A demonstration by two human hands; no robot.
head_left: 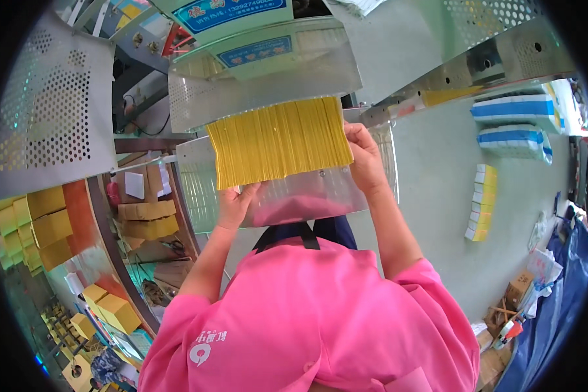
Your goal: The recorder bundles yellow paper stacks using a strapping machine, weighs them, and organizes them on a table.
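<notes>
A thick stack of yellow paper (281, 142), its many thin edges facing up, spans the space between my two hands. My left hand (236, 201) grips its near left corner, thumb showing and the other fingers partly hidden beneath. Around its right end is my right hand (366, 155), fingers bent against the side. Under and in front of the stack lies a shiny metal plate (307, 189) that mirrors some pink. The far edge of the stack meets a curved clear or metal cover (261, 75) of the machine.
A perforated metal panel (52, 98) stands at left, and a metal rail (477, 62) with holes runs at far right. Blue-and-white packs (513, 124) and a row of yellow-and-white bundles (482, 202) lie on the floor at right. Yellow blocks (117, 312) sit at lower left.
</notes>
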